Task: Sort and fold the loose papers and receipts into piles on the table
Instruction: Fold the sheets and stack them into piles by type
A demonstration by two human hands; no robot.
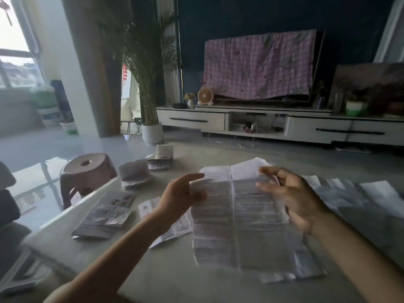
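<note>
A large printed sheet (238,217) with a centre crease is held up over the table (170,276), its top edge curling. My left hand (181,197) grips its left edge, fingers curled round the paper. My right hand (290,197) is at the right side of the sheet, fingers spread and loosely bent against it. Under the sheet more papers (301,270) lie flat. A receipt (177,228) lies below my left wrist. Folded piles sit to the left: a dark leaflet pile (107,215), a folded stack (134,173), and smaller ones (160,162).
Loose white sheets (354,193) spread across the table's right side. A pink stool (87,171) stands beyond the left table edge, and a chair (8,215) is at far left. A TV cabinet (284,125) and potted plant (150,127) stand across the floor.
</note>
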